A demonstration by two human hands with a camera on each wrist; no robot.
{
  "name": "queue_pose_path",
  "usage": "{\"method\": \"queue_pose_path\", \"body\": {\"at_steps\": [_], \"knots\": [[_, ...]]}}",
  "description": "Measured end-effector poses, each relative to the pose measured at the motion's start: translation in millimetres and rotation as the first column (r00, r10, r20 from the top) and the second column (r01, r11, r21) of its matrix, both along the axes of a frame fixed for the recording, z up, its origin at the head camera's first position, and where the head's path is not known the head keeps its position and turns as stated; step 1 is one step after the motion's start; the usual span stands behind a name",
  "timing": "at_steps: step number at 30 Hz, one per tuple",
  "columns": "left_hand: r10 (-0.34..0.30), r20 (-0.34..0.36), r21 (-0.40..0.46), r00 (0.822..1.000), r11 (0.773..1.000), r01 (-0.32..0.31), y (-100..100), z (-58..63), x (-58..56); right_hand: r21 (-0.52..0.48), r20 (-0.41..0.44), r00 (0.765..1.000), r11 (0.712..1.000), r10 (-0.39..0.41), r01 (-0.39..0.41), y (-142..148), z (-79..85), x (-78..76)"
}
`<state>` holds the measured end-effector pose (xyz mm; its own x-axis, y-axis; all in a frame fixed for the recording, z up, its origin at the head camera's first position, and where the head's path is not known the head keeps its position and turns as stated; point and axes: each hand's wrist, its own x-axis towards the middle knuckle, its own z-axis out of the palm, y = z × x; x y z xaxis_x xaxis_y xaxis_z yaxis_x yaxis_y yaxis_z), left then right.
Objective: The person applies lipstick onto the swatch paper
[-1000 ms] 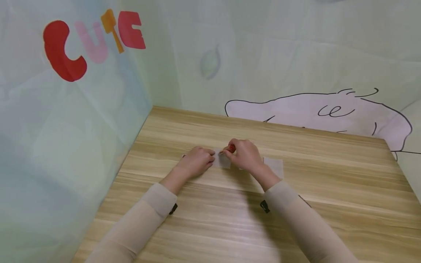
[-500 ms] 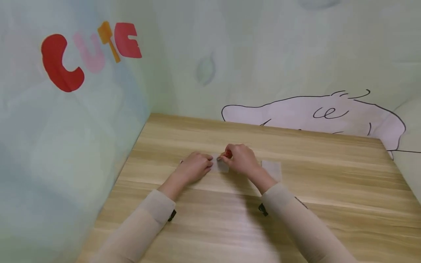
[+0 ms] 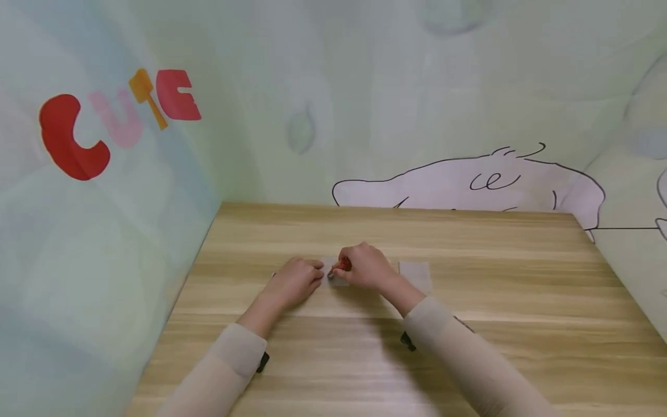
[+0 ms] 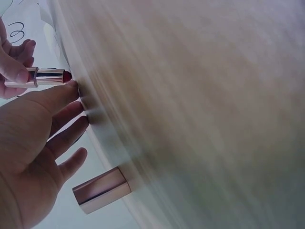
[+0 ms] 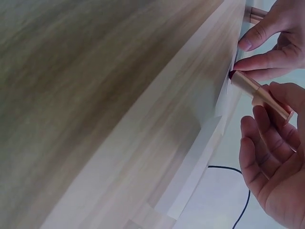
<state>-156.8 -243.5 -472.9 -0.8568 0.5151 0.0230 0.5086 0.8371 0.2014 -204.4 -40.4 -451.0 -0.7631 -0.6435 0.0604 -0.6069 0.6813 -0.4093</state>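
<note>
What I'd watch is the small pale sheet (image 3: 341,281) on the desk (image 3: 333,359), since it looks thin and easily shifted. Over it is the person's right hand (image 3: 366,266), the fingers pinching a metallic lipstick (image 5: 247,85) with its red end aimed at the sheet; from here I can't quite tell whether that end touches the surface or stops just short. The left hand (image 3: 293,282) lies at the sheet's left side, grasping nothing, its fingers loosely extended. If they bear down too lightly, the sheet could skid or wrinkle under any drag from the lipstick. Too much pressure, and the soft red could smear or break; only a short stub of it shows, so a low tilt might let the metal rim scrape the sheet instead. The left fingertips sit near the red too, so one slip could stain them. The cap (image 4: 102,190) stands upright left of the sheet, beyond the left hand, where a careless sweep might topple it. A second sheet (image 3: 415,277) lies to the right of the first, beside the right wrist, and a dropped sleeve (image 3: 429,318) could nudge it askew
</note>
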Motion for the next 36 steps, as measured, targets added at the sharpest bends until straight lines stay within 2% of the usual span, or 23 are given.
{"method": "queue_pose_path", "body": {"at_steps": [5, 8, 13, 18, 21, 27, 36], "knots": [[0.0, 0.0, 0.016, 1.0, 1.0, 0.0, -1.1, -0.3, 1.9, -0.025, 0.004, 1.0, 1.0, -0.001, 0.001, 1.1, 0.1, 1.4], [-0.016, -0.02, 0.024, 1.0, 1.0, 0.017, -1.2, -1.3, 1.7, -0.093, 0.017, 0.999, 0.995, -0.031, 0.032, 7.3, 5.3, 1.6], [-0.029, -0.045, 0.04, 0.999, 0.999, 0.03, -0.7, -2.9, -0.1, -0.254, 0.044, 0.996, 0.963, -0.078, 0.086, 25.7, 20.0, -3.2], [-0.01, -0.069, 0.085, 0.998, 0.996, 0.015, 1.0, 0.2, -0.8, -0.342, 0.056, 0.991, 0.931, -0.118, 0.13, 45.9, 31.5, -8.3], [-0.013, -0.085, 0.098, 0.996, 0.995, 0.022, 5.7, 4.5, -1.8, -0.364, 0.051, 0.988, 0.919, -0.145, 0.154, 56.1, 35.6, -9.9], [-0.023, -0.059, 0.118, 0.998, 0.993, 0.03, 27.1, 12.4, -8.4, -0.378, 0.051, 0.98, 0.905, -0.192, 0.197, 76.0, 36.6, -12.6], [-0.115, -0.096, 0.075, 0.989, 0.99, 0.122, 52.2, 10.7, -15.9, -0.387, 0.05, 0.972, 0.893, -0.228, 0.229, 96.0, 33.8, -12.2]]}}
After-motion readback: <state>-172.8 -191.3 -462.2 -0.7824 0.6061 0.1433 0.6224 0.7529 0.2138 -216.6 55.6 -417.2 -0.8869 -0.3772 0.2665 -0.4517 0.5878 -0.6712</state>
